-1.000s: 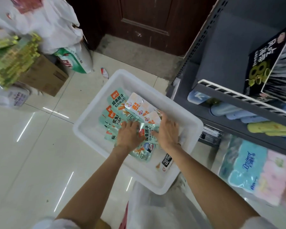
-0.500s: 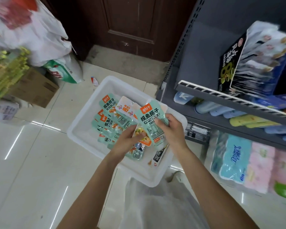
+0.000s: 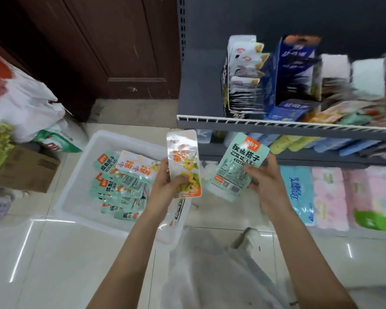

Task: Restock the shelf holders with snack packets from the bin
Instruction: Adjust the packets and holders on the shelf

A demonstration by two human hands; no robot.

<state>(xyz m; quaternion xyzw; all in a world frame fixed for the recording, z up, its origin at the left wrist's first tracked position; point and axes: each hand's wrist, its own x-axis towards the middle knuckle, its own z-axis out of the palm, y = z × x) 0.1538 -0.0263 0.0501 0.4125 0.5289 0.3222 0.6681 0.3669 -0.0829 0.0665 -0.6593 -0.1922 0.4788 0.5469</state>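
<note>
Head view: both hands raised above the bin [image 3: 80, 175].
Left hand [image 3: 165, 186]: grips an orange packet [image 3: 183, 161].
Right hand [image 3: 265, 181]: grips a green packet [image 3: 239, 166].

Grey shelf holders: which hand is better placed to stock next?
Right. The right hand, gripping the mint-green snack packet, is just below the grey shelf's white wire rail; the left hand, with the clear orange-trimmed packet, is over the white plastic bin.

I can't read the blurred packets [image 3: 354, 112] at the frame's right edge, and my left hand [image 3: 165, 186] hides the bin [image 3: 76, 186] corner.
</note>
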